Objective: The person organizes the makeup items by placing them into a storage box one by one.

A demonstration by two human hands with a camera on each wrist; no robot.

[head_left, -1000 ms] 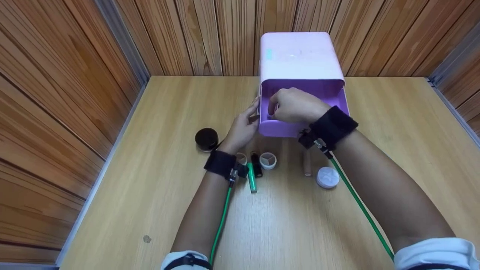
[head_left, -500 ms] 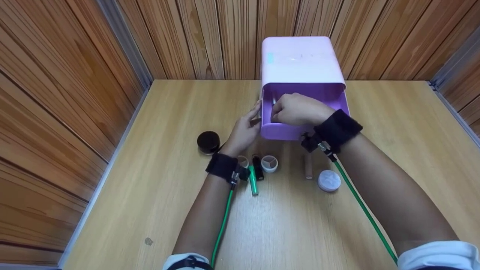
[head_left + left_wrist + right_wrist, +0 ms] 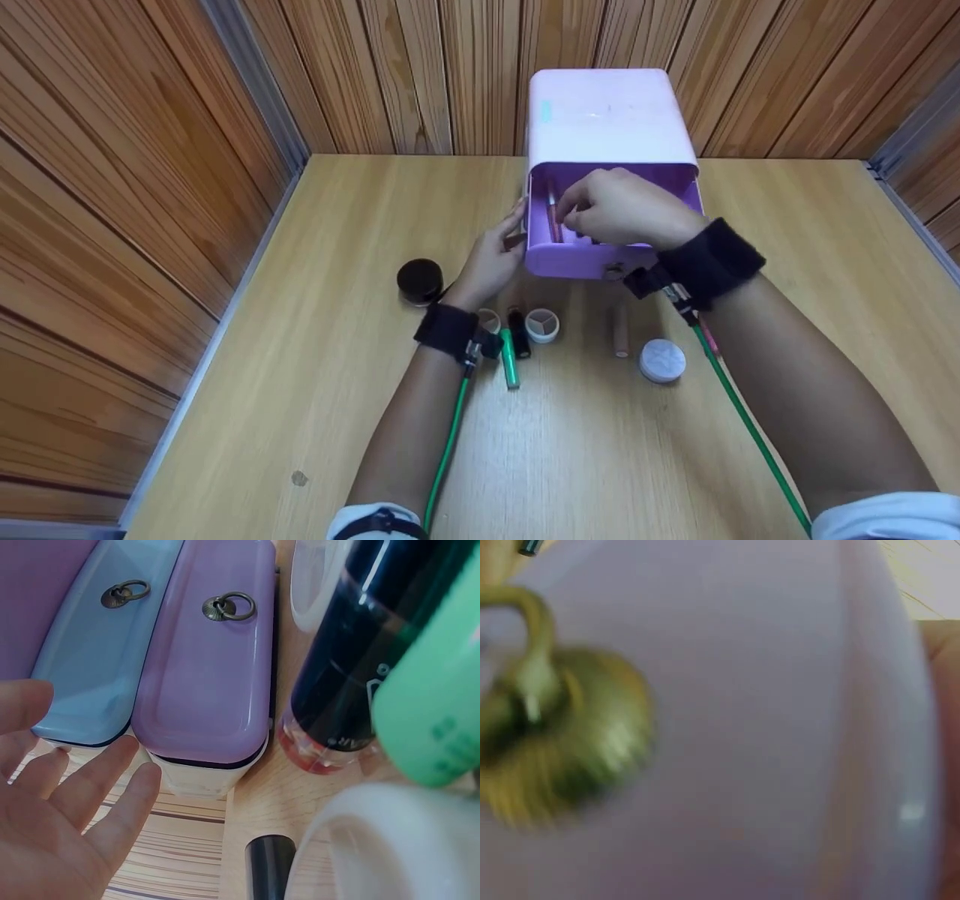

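A pink and purple drawer box (image 3: 611,116) stands at the back, its purple top drawer (image 3: 566,261) pulled out. My right hand (image 3: 634,208) is over that drawer, fingers loosely bent and dipping inside. Left of those fingers a slim pink and silver stick (image 3: 554,214), like a makeup brush or pencil, leans in the drawer. Small dark items under the hand are mostly hidden. My left hand (image 3: 487,259) rests along the box's left side with fingers extended. In the left wrist view its fingers spread beside the blue drawer (image 3: 112,637) and purple lower drawer (image 3: 206,675).
In front lie a black-lidded jar (image 3: 419,280), a green tube (image 3: 510,360), a black tube (image 3: 518,332), a three-part round pot (image 3: 542,325), a brownish tube (image 3: 620,331) and a white round jar (image 3: 662,361). A pink stick (image 3: 707,337) shows beside the right forearm.
My right hand has shifted right and slightly up inside the drawer, away from the pink and silver stick, which now stands apart from the fingers. The left hand keeps its place.
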